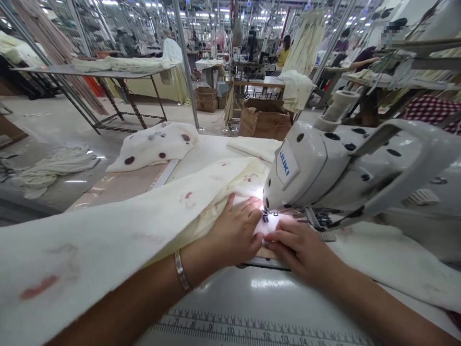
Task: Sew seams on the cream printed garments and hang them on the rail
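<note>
A cream fabric with small red and brown printed motifs (118, 230) runs from the lower left to the lit needle area of a white sewing machine (306, 163). My left hand (236, 230) lies on this fabric just left of the presser foot (265, 216), palm down with its fingers apart. To the right of the foot, my right hand (302, 247) is closed, thumb and fingertips pinched at the near edge of the fabric. The two thumbs are close together in front of the foot. The needle tip is too small to make out.
A ruler strip (230, 331) runs along the table's front. Spotted cloth (154, 144) lies on the table's far left, and more cream fabric (396, 254) sits right of the machine. Beyond are a cardboard box (264, 120), a metal-legged table (126, 72) and people at workstations.
</note>
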Demonstrator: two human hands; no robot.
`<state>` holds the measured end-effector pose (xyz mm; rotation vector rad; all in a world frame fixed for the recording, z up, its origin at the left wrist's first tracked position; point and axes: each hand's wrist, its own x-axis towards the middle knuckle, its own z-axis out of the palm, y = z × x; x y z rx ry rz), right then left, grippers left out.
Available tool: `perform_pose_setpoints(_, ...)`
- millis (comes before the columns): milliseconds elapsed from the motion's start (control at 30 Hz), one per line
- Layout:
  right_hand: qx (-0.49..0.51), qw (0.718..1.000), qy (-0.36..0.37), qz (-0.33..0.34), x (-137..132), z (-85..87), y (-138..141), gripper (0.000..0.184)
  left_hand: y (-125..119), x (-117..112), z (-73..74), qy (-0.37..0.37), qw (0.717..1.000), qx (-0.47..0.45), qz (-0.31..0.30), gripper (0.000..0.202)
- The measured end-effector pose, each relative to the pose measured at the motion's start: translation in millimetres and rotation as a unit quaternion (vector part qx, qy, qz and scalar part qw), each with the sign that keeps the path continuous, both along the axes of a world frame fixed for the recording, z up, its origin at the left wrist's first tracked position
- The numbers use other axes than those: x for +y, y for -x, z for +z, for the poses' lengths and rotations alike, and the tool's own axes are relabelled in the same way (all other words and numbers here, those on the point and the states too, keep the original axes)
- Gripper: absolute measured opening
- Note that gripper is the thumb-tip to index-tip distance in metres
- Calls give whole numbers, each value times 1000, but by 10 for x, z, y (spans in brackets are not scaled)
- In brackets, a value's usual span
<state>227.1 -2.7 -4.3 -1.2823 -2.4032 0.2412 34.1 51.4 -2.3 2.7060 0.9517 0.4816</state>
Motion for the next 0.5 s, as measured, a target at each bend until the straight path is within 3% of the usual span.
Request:
perform_pose_setpoints(167,27,999,27,2,-123,46,53,16,43,-109,14,17,1000,-8,-7,30)
perform_pose_setpoints(300,67,996,49,-15,-158,12,50,18,43,-93,26,-31,999,-24,-31,15)
perform_pose_setpoints(433,180,973,80,-124,-66,-55,-52,28,30,-40,9,-65,991,-19,-119,19)
perform_pose_setpoints(500,203,960,72,-178,-19,-74,-105,38,30,-32,-8,-58,990,-23,-126,21)
